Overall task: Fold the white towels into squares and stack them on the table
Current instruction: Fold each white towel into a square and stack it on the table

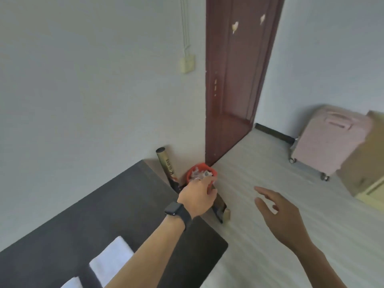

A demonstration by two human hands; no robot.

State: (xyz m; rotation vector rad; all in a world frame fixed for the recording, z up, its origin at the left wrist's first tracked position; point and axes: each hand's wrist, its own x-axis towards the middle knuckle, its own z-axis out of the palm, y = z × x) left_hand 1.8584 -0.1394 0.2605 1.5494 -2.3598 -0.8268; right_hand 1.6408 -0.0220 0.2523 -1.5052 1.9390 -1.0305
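The pale floor (259, 183) fills the right of the view, and the dark worktop (104, 215) runs from its far corner at the wall to a rounded near-right corner. The task's things lie close to the worktop's near edge. One folded white towel (112, 258) sits just left of the reaching forearm, which crosses its corner. A second white towel (71, 284) lies apart from it, cut off by the bottom of the view. They are side by side, not stacked, so that step looks unfinished.

The main risk is the forearm. It passes over the folded towel, and if it drops or pulls back low it could drag a layer open or push the towel toward the worktop's right edge.

Past the far corner, a cardboard tube (166, 165) leans on the wall beside a red bin (209, 169) on the floor. A careless knock there could topple the tube or tip the bin.

The left hand (197, 198) reaches to the bin's rim. Its fingers are hidden behind its back and blurred, so I cannot tell whether it grips anything. If it touches what is in the bin, it may mark the white cloth afterwards. The right hand (278, 213) hovers over the floor with fingers spread and holds nothing, so it steadies neither towel.
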